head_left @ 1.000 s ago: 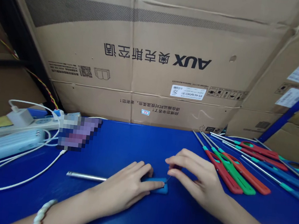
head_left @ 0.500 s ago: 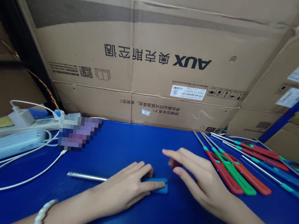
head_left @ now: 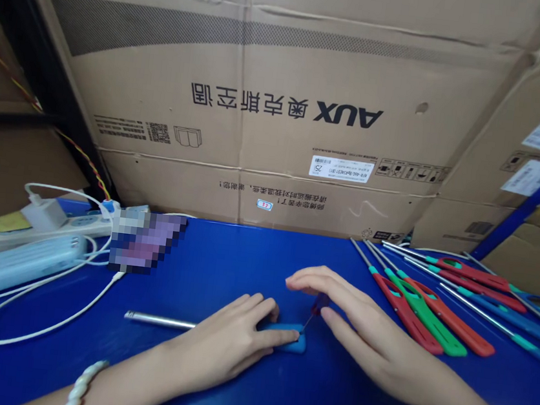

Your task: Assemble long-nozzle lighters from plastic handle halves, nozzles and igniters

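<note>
A blue long-nosed lighter (head_left: 300,346) lies on the blue table, its silver tube (head_left: 159,320) pointing left. My left hand (head_left: 240,335) presses it down, fingers wrapped over the body and the index fingertip near the handle's end. My right hand (head_left: 358,323) holds a small screwdriver (head_left: 319,304) with a dark red-purple handle, partly hidden by the fingers. Its thin shaft slants down to the lighter's right end, beside my left index fingertip. I cannot tell whether the tip sits in a screw.
Several red, green, orange and blue lighters (head_left: 414,310) lie at the right. On the left are a power strip (head_left: 92,224), a light-blue power bank (head_left: 24,262), white cables (head_left: 40,335) and a blurred phone (head_left: 163,239). A cardboard wall (head_left: 286,61) stands behind.
My right hand's fingers have shifted around the screwdriver, and more of its handle shows. My left hand and the lighter stay in place; the whole view has shifted slightly.
</note>
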### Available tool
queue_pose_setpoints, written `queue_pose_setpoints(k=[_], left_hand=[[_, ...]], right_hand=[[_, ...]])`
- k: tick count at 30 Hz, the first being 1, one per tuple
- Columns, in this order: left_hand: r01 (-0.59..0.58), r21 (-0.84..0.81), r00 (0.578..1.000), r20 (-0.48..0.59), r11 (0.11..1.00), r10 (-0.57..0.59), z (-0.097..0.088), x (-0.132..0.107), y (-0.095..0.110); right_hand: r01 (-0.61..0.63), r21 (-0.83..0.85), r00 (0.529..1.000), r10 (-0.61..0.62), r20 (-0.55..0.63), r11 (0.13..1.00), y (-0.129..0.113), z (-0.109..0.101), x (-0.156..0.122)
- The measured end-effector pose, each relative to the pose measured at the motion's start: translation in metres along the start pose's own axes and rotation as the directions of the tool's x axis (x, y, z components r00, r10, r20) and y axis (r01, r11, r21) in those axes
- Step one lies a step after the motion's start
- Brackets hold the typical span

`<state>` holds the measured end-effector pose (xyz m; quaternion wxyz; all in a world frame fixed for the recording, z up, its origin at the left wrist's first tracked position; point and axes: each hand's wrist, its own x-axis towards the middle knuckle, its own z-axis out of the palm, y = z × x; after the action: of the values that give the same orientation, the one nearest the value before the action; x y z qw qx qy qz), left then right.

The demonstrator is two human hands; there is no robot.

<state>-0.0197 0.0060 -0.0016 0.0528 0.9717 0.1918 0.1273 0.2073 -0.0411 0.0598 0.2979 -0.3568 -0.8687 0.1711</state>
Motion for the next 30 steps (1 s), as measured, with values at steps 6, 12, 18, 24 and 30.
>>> queue_pose_setpoints(k=[6, 12, 18, 24, 30], left_hand=[[-0.007, 0.008, 1.0, 0.021, 1.0, 0.007, -0.002, 0.0, 0.001], [0.003, 0.017, 1.0, 0.01, 1.0, -0.003, -0.001, 0.0, 0.001], [-0.002, 0.009, 1.0, 0.008, 1.0, 0.002, -0.001, -0.001, 0.001], [0.006, 0.014, 1.0, 0.02, 1.0, -0.006, 0.0, -0.001, 0.0], [0.002, 0.003, 1.0, 0.001, 1.0, -0.002, 0.0, -0.001, 0.0]], right_hand=[[0.004, -0.096, 0.985, -0.02, -0.171, 0.995, 0.016, 0.013, -0.001], [-0.019, 0.009, 0.998, 0.02, -0.067, 1.0, 0.011, 0.006, 0.002], [0.012, -0.052, 0.975, -0.023, -0.219, 0.999, 0.02, 0.013, 0.0], [0.043, -0.11, 0.984, -0.061, -0.167, 0.993, 0.015, 0.011, 0.0], [0.05, -0.123, 0.974, -0.076, -0.216, 0.991, 0.016, 0.009, 0.001]])
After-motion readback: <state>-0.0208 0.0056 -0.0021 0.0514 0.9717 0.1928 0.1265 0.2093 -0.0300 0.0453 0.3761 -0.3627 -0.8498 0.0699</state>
